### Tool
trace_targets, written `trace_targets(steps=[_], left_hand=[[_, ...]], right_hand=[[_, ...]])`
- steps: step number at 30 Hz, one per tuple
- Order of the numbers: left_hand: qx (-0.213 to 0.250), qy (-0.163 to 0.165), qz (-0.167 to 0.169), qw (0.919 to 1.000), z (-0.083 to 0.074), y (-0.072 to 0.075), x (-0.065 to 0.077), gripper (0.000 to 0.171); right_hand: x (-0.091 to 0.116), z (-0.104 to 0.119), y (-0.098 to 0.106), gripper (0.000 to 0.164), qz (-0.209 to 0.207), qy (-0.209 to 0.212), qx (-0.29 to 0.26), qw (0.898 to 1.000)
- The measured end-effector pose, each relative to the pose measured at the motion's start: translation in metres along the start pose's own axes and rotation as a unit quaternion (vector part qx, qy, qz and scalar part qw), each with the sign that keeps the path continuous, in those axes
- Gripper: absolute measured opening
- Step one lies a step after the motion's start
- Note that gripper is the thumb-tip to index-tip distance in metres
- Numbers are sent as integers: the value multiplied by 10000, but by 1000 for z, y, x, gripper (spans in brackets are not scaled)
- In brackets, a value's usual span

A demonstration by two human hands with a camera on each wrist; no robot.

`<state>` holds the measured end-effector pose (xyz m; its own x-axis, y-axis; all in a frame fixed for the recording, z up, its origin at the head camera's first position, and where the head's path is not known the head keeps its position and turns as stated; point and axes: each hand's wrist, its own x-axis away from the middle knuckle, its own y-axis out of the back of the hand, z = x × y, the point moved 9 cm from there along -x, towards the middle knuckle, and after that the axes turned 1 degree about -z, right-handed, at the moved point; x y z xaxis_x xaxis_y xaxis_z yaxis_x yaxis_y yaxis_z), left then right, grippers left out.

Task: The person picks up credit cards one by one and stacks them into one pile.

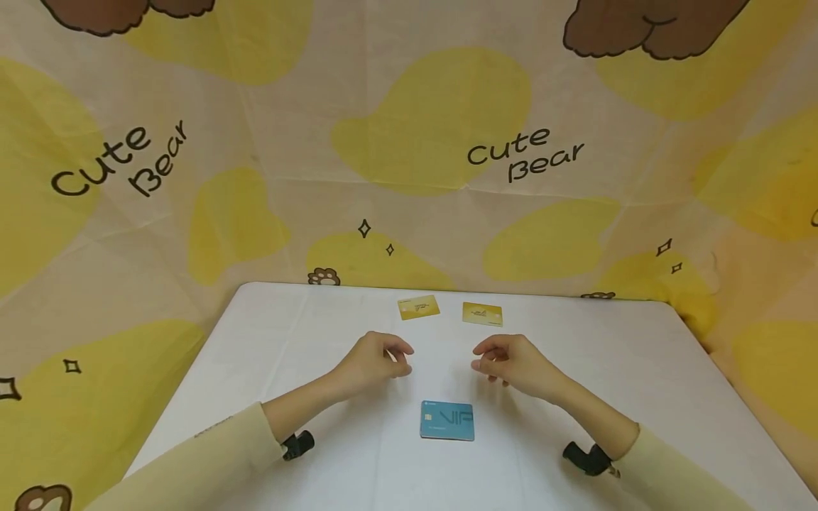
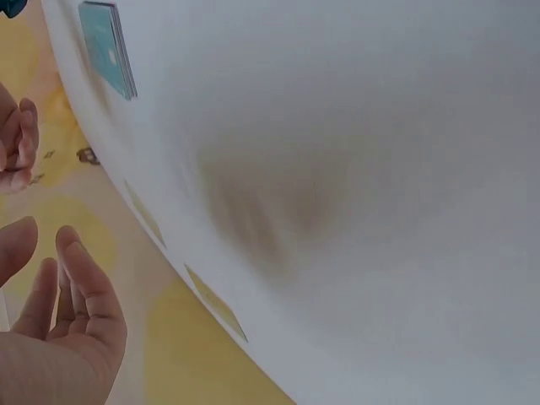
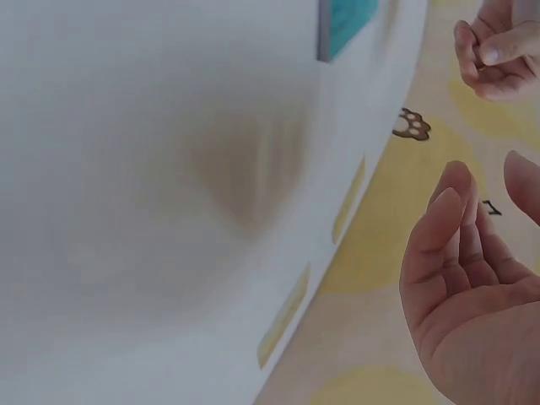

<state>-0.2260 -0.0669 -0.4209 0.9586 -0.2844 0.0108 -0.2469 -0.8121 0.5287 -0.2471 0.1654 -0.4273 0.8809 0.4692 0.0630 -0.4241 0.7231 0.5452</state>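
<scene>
While L grip (image 1: 377,356) & R grip (image 1: 514,363) hover part-curled, empty | blue card stk (image 1: 447,421) below, btwn

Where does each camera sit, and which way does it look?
Head: on head, facing forward and down at the table; left hand, right hand, sleeves show.
Left wrist: on that wrist, facing the table; both hands show.
Right wrist: on that wrist, facing the table; both hands show.
Wrist views share blue cards and yellow cards.
</scene>
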Motion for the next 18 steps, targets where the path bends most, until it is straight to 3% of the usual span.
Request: trace_targets(steps=[9,18], left_hand=[[23,-18,-608,9981,-1,28,-10,20],[-57,62,-1069,9942,6,44,-19,26]], right_hand=[[-9,17,19,32,-415,363,-51,9985],[-24,22,24,33,-782,728,114,9942]])
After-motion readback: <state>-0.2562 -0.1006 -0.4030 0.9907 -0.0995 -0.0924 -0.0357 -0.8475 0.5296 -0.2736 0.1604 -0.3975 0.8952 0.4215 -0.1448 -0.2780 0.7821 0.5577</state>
